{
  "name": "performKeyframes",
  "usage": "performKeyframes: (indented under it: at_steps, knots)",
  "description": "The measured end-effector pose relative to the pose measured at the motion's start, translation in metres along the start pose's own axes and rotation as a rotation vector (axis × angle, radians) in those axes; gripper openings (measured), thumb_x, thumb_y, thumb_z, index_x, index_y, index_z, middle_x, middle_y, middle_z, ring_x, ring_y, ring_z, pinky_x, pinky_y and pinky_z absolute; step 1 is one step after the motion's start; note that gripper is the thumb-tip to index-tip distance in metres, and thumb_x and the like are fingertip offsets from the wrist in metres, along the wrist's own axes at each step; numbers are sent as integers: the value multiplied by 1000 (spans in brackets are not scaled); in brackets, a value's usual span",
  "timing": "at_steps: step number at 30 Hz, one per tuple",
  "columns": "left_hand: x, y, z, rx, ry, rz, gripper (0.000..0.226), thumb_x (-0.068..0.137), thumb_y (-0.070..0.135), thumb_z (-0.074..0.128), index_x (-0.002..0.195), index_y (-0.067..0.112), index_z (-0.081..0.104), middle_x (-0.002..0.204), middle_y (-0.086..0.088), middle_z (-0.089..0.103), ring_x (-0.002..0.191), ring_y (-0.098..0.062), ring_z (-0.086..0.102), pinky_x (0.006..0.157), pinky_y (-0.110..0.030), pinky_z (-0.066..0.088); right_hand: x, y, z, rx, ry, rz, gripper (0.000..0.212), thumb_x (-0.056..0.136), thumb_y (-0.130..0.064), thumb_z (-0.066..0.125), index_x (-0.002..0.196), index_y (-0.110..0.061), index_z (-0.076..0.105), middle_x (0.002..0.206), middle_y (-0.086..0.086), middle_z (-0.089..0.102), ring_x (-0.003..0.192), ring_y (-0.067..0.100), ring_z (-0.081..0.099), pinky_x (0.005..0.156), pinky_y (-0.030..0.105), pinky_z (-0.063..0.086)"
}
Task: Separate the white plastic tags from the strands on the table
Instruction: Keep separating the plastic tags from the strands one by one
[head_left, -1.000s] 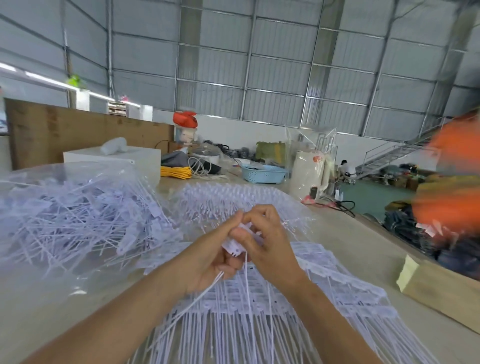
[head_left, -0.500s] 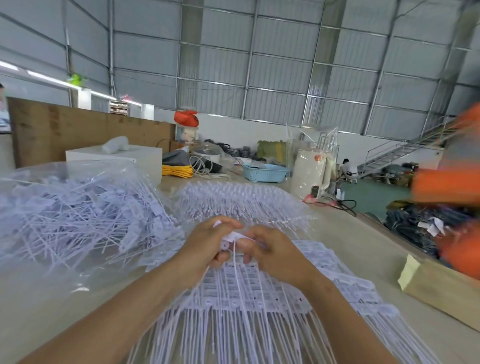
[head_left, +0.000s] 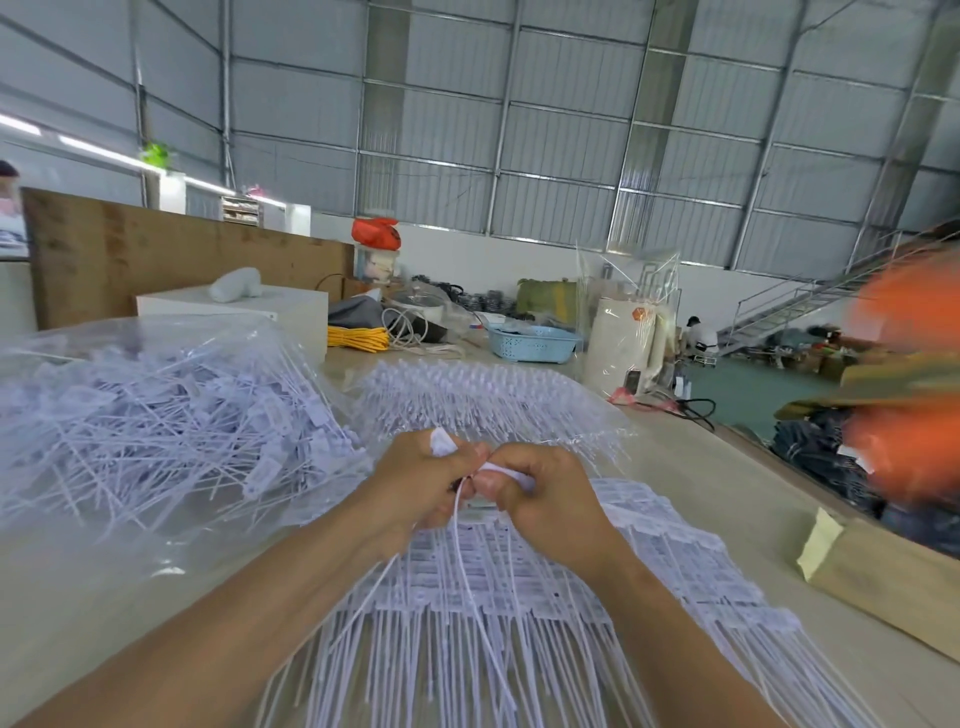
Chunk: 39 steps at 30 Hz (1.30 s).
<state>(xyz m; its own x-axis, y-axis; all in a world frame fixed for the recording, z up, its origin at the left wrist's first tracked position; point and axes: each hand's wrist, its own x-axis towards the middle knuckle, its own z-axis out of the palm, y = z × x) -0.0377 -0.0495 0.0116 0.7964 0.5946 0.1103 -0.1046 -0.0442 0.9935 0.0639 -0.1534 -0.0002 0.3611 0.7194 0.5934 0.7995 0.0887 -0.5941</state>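
A wide sheet of joined white plastic tags (head_left: 649, 577) with long thin strands (head_left: 431, 670) lies on the table before me. Both hands meet just above its far edge. My left hand (head_left: 415, 483) grips a small bunch of white tags (head_left: 442, 442), and a few loose strands hang down from its fist. My right hand (head_left: 545, 499) pinches a white tag (head_left: 501, 472) between thumb and fingers, right against the left hand. What lies between the two palms is hidden.
A clear plastic bag of loose tags (head_left: 156, 415) fills the left of the table, and a second bag (head_left: 493, 400) lies behind my hands. A brown cardboard box (head_left: 893, 577) sits at the right edge. A blurred orange shape (head_left: 914, 374) is at the far right.
My hands dropped from chest height toward the sheet, then drew closer together, with the right fingers now curled tighter on a tag. The orange shape on the right kept shifting.
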Motion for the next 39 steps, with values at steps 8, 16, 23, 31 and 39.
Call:
performKeyframes:
  at_steps: [8,16,23,31,39]
  knots:
    - [1,7,-4,-86,3,-144,13,88,19,66,92,8,58,42,0,47,26,-4,34,32,-8,19,0,-2,7,-417,207,-274,6,75,-21,66,70,-22,69,56,-6,59,54,9,47,56,14,30]
    - [7,0,-3,77,132,-37,20,88,17,67,75,4,58,45,-6,50,31,-11,34,36,-14,24,-1,-3,9,-379,183,-258,10,78,-25,64,70,-24,69,60,-6,63,53,10,51,51,15,35]
    - [13,-3,-3,139,185,26,20,87,18,67,75,3,62,44,-1,51,30,-7,40,34,-14,27,-3,-13,7,-295,60,-98,15,88,-19,64,76,-15,73,68,0,65,60,13,51,60,30,44]
    - [15,9,-26,-38,273,63,19,89,21,65,72,14,60,45,5,59,39,-8,53,44,-20,44,3,-29,5,130,139,-74,32,87,-9,64,63,-30,59,68,-6,58,67,6,54,66,22,42]
    - [-1,-5,5,-253,-266,-93,65,85,63,39,106,8,66,90,-18,69,74,-24,57,48,-21,33,2,-14,7,60,220,-40,16,81,-20,72,75,-33,64,96,-10,44,87,-5,51,72,6,37]
